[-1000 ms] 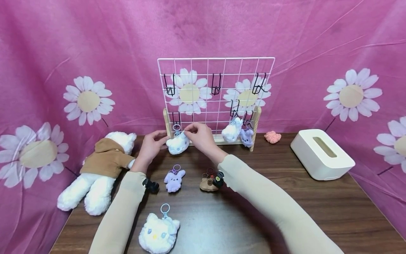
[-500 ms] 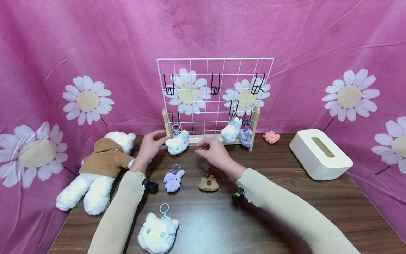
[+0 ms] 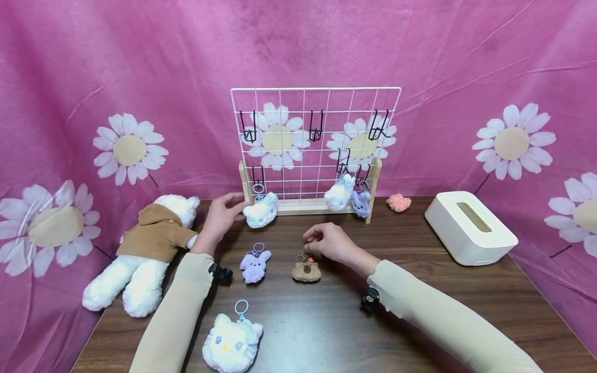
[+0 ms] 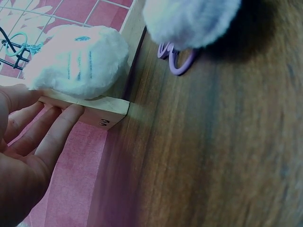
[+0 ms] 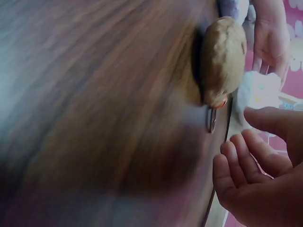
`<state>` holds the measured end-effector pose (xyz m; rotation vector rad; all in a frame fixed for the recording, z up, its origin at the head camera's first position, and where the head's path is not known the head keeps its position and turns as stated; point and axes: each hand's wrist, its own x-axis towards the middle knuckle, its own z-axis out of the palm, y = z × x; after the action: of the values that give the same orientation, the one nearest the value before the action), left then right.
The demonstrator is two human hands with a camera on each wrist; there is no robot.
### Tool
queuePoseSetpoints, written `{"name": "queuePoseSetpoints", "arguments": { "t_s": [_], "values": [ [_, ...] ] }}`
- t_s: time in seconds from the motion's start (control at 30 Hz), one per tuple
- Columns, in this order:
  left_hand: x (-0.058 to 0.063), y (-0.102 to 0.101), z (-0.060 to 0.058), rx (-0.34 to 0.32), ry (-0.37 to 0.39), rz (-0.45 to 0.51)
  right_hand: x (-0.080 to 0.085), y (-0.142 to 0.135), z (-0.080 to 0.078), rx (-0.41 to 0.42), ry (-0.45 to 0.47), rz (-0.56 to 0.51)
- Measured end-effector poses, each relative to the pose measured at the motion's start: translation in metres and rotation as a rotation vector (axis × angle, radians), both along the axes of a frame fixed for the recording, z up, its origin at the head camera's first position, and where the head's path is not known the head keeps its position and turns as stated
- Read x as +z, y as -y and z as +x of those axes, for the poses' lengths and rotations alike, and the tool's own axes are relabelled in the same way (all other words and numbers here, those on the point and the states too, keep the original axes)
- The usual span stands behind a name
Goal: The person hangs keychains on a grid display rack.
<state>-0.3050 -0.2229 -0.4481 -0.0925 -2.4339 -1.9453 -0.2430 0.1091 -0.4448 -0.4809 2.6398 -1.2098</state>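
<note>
1. One white cat-face charm lies nearest on the table, its ring pointing away from the person, not yet hung.
2. Farther in, a purple rabbit charm and, to its right, a brown charm lie unhung too.
3. Just past the brown charm's ring hovers the right hand, fingers loosely bent, thumb apart, holding nothing.
4. Beyond, the left hand has fingers nearly straight, touching the wooden stand.
5. Beside it, a white charm appears hooked by its ring; another white plush and a small purple plush hang rightward. Hanging looks about half done: three up, three left.
</note>
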Motion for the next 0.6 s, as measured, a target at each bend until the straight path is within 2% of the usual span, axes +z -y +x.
{"name": "queuePoseSetpoints", "arguments": {
  "t_s": [0.23,0.6],
  "values": [
    [0.000,0.000,0.001,0.006,0.006,0.014,-0.006,-0.008,0.003,0.053,0.056,0.016],
    [-0.001,0.000,0.000,0.002,0.001,0.019,-0.013,-0.007,0.004,0.061,0.010,0.067]
  ]
}}
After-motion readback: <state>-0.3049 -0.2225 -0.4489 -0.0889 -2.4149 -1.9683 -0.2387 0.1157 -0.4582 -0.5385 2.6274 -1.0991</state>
